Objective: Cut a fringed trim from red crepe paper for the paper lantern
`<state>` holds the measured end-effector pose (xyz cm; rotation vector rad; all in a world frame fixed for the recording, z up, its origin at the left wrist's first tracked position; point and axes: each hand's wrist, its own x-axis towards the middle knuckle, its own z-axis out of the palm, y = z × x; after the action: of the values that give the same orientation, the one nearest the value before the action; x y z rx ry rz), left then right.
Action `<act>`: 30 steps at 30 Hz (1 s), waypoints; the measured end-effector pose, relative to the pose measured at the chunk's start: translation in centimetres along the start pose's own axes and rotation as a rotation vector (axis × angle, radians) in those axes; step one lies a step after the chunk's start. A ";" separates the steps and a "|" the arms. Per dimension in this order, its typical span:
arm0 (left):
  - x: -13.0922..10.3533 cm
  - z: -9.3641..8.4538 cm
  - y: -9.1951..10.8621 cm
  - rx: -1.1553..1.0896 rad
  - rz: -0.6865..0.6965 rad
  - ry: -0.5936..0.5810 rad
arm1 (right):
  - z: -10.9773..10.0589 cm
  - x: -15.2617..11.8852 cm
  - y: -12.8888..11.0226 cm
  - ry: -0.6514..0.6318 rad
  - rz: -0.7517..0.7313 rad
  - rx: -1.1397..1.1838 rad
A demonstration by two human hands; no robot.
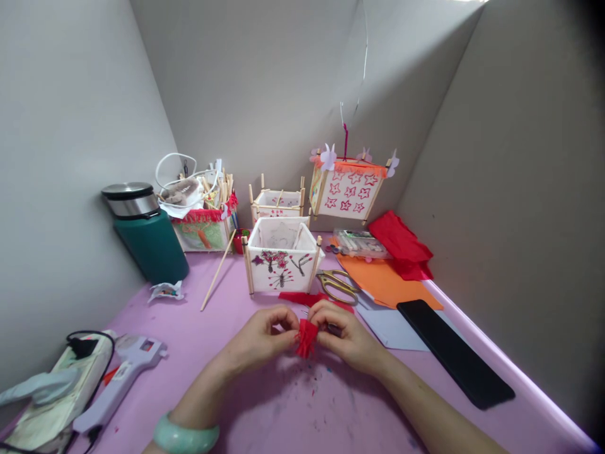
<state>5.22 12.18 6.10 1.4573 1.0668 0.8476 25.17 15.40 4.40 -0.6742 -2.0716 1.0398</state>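
A small piece of red fringed paper point(307, 338) is pinched between both my hands, above the front middle of the table. My left hand point(269, 334) grips its left edge with thumb and fingers. The right edge is pinched by my right hand point(347, 337). A thin metal tip and a dark part show at my right fingers; what they belong to is mostly hidden. Just beyond my hands lies a flat red strip point(295, 297). Behind it stands a white lantern point(278, 274) with stick corners and painted flowers. Gold-handled scissors point(338, 287) lie to its right.
Left are a green bottle point(150, 236), a wooden stick point(218, 271), a glue gun point(123, 375) and a power strip point(51, 403). Right are a black phone-like slab point(454, 353), orange paper point(392, 284) and red paper point(401, 246). A star-patterned lantern point(348, 194) hangs at the back.
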 end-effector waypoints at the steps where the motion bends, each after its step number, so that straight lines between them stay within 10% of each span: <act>1: 0.0 0.0 0.3 -0.007 0.027 0.010 | 0.0 0.0 0.1 -0.004 -0.002 -0.002; 16: 0.5 0.4 -1.1 0.331 0.219 0.156 | 0.2 -0.2 0.3 0.096 -0.145 -0.170; 30: 0.1 -0.7 -0.1 -0.318 -0.026 0.212 | -0.3 -0.4 0.3 0.096 0.265 0.360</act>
<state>4.60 12.50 6.14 1.1035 1.0486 1.1159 25.65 15.45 4.10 -0.8053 -1.6815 1.4554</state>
